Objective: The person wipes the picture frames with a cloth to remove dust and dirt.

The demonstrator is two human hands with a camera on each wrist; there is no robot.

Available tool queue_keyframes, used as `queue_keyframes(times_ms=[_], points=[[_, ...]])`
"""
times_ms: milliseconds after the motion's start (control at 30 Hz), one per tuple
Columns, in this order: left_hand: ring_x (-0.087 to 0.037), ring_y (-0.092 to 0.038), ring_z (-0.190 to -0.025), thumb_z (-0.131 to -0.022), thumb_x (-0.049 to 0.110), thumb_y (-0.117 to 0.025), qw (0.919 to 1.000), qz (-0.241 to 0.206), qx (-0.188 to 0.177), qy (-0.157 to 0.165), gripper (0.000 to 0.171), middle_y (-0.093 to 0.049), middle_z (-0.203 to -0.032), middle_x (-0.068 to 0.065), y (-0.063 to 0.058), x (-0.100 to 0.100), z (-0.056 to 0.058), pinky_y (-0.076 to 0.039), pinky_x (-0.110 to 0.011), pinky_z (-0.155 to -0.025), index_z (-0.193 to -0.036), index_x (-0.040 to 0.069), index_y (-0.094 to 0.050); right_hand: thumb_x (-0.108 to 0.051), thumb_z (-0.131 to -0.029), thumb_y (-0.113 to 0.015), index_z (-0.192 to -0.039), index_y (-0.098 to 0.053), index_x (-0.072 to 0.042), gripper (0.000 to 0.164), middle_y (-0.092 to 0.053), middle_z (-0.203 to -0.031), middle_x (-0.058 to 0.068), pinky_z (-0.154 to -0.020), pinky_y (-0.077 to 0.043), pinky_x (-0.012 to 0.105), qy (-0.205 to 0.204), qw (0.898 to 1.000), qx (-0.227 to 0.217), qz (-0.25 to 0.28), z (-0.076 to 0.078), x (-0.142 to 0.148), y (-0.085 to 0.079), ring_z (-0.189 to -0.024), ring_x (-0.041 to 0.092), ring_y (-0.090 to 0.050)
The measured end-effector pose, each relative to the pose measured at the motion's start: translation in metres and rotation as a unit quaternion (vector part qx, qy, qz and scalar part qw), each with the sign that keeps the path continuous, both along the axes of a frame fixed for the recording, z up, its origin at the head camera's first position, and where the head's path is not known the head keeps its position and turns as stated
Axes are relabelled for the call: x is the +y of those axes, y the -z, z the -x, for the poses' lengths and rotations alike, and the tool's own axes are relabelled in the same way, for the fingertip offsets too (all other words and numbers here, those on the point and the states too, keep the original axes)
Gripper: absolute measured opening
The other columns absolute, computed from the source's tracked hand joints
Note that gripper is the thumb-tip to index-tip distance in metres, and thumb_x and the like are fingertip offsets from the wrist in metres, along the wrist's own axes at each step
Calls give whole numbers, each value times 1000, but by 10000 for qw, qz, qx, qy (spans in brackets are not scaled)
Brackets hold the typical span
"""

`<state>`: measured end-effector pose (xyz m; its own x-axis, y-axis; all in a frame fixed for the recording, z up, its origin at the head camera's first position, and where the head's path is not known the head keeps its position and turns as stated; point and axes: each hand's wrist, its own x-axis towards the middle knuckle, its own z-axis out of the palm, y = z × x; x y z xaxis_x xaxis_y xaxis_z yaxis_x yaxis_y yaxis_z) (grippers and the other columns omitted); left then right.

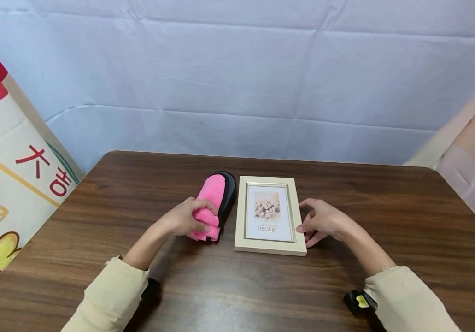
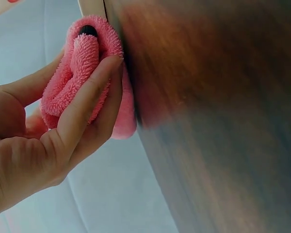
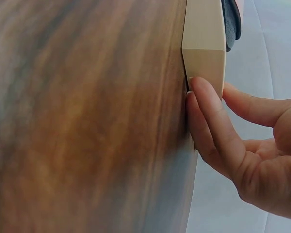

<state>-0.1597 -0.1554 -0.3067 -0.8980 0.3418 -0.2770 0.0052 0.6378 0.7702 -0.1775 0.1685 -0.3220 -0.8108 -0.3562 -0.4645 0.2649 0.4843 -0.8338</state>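
My left hand (image 1: 185,217) grips the near end of a pink plush bundle (image 1: 211,189), rolled or folded, with a dark grey piece (image 1: 230,191) along its right side. In the left wrist view, thumb and fingers curl round the fuzzy pink fabric (image 2: 80,73), and a small black tip (image 2: 88,31) pokes out of it. Right of the bundle, a cream picture frame (image 1: 241,216) with a flower print lies face up. My right hand (image 1: 322,220) pinches the frame's right edge, thumb on top. In the right wrist view, its fingers (image 3: 211,104) press low against the frame's side (image 3: 203,63).
Both things lie on a dark wooden table (image 1: 108,221) with rounded far corners. A pale blue cloth backdrop (image 1: 237,83) hangs behind it. Printed sheets (image 1: 9,152) flank the sides. Black straps (image 1: 359,302) sit at the wrists.
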Motion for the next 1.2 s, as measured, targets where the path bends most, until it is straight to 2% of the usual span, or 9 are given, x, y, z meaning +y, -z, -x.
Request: queue_keyframes(times_ms=[167, 367, 567, 733, 900, 1033, 1200], points=[[-29, -47, -95, -77, -6, -68, 9996, 175, 217, -96, 27, -39, -108, -16, -2, 2, 1, -54, -29, -57, -97, 9, -60, 7, -83, -60, -136, -17, 8, 68, -54, -78, 18, -58, -56, 40, 12, 10000, 3, 10, -1, 0, 0, -61, 23, -58], [-29, -45, -99, -76, -3, -69, 9991, 241, 334, -73, 27, -39, -108, -16, -9, 6, 0, -54, -29, -61, -99, 10, -60, 7, -83, -60, -135, -17, 8, 68, -54, -78, 18, -58, -56, 40, 0, 10000, 10, 37, -1, 1, -1, -61, 23, -58], [-28, -46, -99, -76, 0, -71, 9980, 381, 482, -154, 28, -42, -105, -14, -18, 18, -2, -54, -28, -63, -99, 12, -61, 7, -83, -60, -135, -18, 8, 67, -54, -78, 18, -58, -56, 39, -23, 10000, 33, 15, -2, 1, -3, -61, 23, -58], [-27, -48, -96, -75, 3, -73, 9966, 555, 551, -242, 28, -44, -102, -13, -26, 31, -9, -54, -28, -62, -98, 15, -61, 7, -83, -61, -135, -19, 8, 67, -54, -78, 17, -58, -56, 39, -33, 10000, 42, -15, -2, 1, -4, -61, 22, -58], [-27, -49, -93, -73, 0, -74, 9971, 493, 495, -316, 28, -44, -101, -13, -20, 38, -14, -54, -26, -56, -94, 14, -61, 7, -83, -60, -135, -18, 8, 67, -54, -78, 17, -58, -56, 39, -26, 10000, 53, -28, -3, 0, -3, -61, 22, -58], [-27, -49, -93, -72, -1, -74, 9968, 538, 433, -400, 28, -43, -101, -13, -13, 40, -12, -54, -26, -54, -92, 14, -61, 7, -83, -60, -135, -18, 8, 66, -54, -78, 17, -58, -56, 39, -31, 10000, 67, -31, -3, -1, -4, -61, 22, -58], [-27, -48, -93, -72, 1, -74, 9954, 704, 442, -469, 28, -44, -101, -13, -8, 41, -6, -53, -27, -57, -93, 15, -61, 8, -83, -60, -135, -18, 9, 66, -54, -76, 17, -58, -56, 39, -51, 9999, 111, -35, -3, -1, -4, -61, 22, -58]])
